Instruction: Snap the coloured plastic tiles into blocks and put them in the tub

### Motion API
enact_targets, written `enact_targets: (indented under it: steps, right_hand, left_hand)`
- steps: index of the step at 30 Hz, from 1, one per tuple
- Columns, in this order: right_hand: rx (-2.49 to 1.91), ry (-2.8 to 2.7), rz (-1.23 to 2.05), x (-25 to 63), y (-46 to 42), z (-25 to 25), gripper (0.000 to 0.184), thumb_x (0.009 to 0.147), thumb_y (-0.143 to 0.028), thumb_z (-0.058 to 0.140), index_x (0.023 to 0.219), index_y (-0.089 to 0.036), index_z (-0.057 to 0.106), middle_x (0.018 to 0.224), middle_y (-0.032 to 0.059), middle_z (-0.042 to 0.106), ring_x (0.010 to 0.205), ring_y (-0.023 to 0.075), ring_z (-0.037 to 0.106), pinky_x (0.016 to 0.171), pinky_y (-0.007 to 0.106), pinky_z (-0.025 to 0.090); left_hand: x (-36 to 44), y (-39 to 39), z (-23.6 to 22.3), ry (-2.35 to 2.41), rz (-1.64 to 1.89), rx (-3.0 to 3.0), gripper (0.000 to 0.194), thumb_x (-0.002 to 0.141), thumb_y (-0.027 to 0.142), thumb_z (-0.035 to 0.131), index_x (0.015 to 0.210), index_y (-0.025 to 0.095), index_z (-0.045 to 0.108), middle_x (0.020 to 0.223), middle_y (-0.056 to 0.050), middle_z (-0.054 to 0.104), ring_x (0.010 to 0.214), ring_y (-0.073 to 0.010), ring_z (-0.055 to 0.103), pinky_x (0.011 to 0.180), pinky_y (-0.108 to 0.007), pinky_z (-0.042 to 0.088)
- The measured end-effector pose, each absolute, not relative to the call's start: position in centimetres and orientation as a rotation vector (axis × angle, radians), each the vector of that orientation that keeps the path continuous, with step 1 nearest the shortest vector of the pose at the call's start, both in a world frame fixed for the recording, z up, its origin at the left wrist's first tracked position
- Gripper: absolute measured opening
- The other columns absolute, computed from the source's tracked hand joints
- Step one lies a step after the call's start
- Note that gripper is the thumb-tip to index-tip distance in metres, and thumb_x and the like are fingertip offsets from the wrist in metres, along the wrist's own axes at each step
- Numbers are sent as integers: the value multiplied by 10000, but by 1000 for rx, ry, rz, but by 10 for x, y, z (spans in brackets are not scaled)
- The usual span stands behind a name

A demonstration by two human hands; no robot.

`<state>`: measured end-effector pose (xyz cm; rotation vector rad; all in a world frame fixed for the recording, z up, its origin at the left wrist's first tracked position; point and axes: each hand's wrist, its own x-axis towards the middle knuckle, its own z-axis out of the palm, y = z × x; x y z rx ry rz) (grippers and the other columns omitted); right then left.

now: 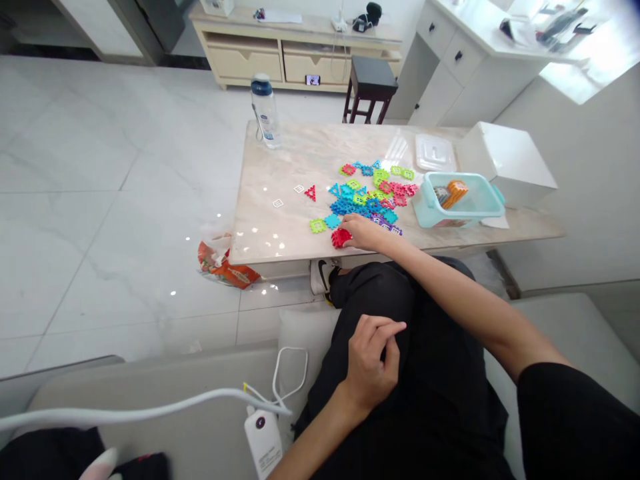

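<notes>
My right hand [366, 233] reaches over the table's near edge, its thumb and fingers closed around a small stack of red interlocking plastic tiles [341, 238]. Just beyond it lie a lime green square tile [317, 226] and a turquoise tile [333, 221]. A loose pile of blue tiles [350, 206] spreads behind the hand, with pink, green and purple ones [391, 229] around it. Apart to the left sits a red triangular tile [311, 193]. My left hand [373, 360] rests over my lap, holding nothing, with its fingers loosely bent and thumb apart.
On the table [280, 237] stand a water bottle [267, 113], a light teal bin [460, 207] with orange tiles inside, a clear lid [435, 153] and a white box [510, 163]. A white cable [150, 410] crosses the sofa to a white device [263, 440].
</notes>
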<state>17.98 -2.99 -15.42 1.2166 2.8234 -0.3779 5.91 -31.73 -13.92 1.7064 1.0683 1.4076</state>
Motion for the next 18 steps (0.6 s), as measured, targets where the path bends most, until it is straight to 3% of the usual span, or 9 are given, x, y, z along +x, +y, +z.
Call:
enact_targets:
  steps: [18]
  right_hand:
    - [1171, 2736, -322, 171, -22, -157, 233, 922, -264, 830, 1106, -122, 818, 1170, 167, 733, 1143, 304, 677, 979, 340, 491]
  left_hand:
    - [58, -316, -140, 1078, 1385, 1666, 324, 995, 55, 545, 1207, 225, 721, 1048, -84, 737, 956, -219, 684, 845, -373, 591]
